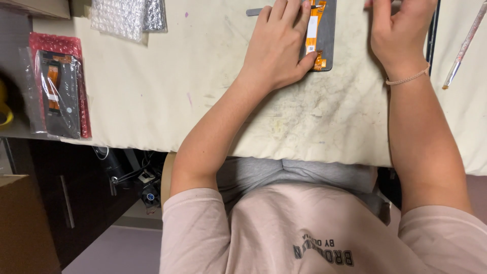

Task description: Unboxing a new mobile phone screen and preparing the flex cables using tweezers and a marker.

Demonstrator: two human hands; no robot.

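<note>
Bagged panel (60, 94) at far left. Left hand (278, 48) flat, open, pressing dark panel (324, 35); right hand (401, 30) beside it, grip unclear.

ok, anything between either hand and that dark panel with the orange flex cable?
Nothing visible. The left hand already lies flat on the dark panel, thumb against its lower edge. The right hand is just beside the panel's right edge, with only bare cream table cover between. Its fingertips are cut off at the frame's top.
</note>
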